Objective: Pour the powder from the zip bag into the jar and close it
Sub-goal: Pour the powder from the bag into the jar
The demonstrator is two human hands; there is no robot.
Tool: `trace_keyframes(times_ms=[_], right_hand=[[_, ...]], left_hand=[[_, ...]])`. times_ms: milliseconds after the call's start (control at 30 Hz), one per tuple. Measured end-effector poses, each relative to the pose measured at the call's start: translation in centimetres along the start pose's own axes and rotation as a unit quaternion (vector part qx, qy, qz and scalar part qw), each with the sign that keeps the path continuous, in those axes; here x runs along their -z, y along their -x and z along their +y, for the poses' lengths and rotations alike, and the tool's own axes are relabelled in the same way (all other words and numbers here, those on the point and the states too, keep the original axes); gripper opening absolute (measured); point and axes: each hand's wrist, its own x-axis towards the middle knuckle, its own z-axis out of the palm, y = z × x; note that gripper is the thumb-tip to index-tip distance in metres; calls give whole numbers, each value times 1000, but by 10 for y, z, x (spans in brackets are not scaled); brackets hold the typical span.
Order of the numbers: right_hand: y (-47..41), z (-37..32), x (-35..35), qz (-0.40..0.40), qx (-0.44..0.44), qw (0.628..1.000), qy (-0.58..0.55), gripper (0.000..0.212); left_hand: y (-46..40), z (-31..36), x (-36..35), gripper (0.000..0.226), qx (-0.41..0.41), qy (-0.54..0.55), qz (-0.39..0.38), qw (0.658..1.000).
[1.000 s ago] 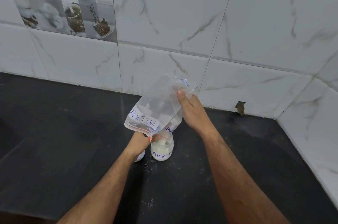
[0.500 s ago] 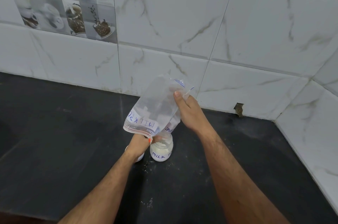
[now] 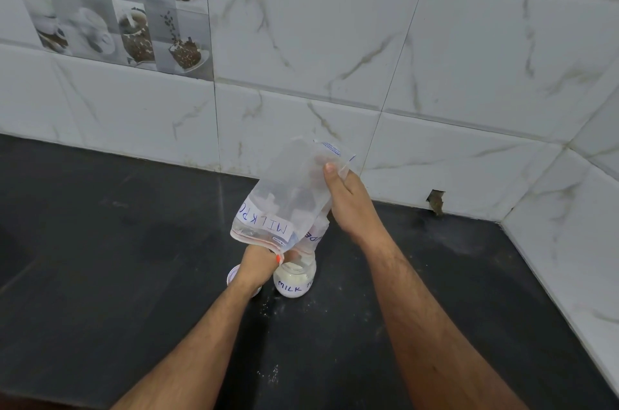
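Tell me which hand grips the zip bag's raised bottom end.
The right hand, pinching the clear plastic zip bag at its upper corner; the left hand holds its mouth at the glass jar.

Your open counter (image 3: 100, 275) lies left and near; the tiled wall (image 3: 335, 58) blocks the far side, and the side wall (image 3: 569, 259) closes the right.

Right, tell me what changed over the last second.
Almost nothing visibly moved. The right hand still pinches the upturned zip bag by its raised bottom corner, the left hand still holds the bag's mouth at the jar, and the lid stays on the counter.
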Motion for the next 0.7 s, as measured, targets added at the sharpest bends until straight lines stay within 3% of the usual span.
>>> trace_keyframes(times_ms=[67,233,367,500,633,700], right_hand=[[-1,1,0,15,-4,1000,-3,42],[-4,5,2,47,-23,999,-11,39],[-2,7,0,44,-35,998,-14,40],[-3,10,-1,70,-48,996,-36,45],[-5,15,0,84,-86,991,-63,41],[-6,17,1,86,-90,990,-67,36]], left_hand=[[2,3,-2,33,-7,-13,30,999],[-1,4,3,65,-1,-9,-56,998],[-3,-1,6,55,-20,-1,-19,1000],[-7,-3,8,73,-13,-20,-39,999],[-9,-6,10,56,-29,-35,-11,999],[-10,-6,9,59,-39,-38,-33,998]])
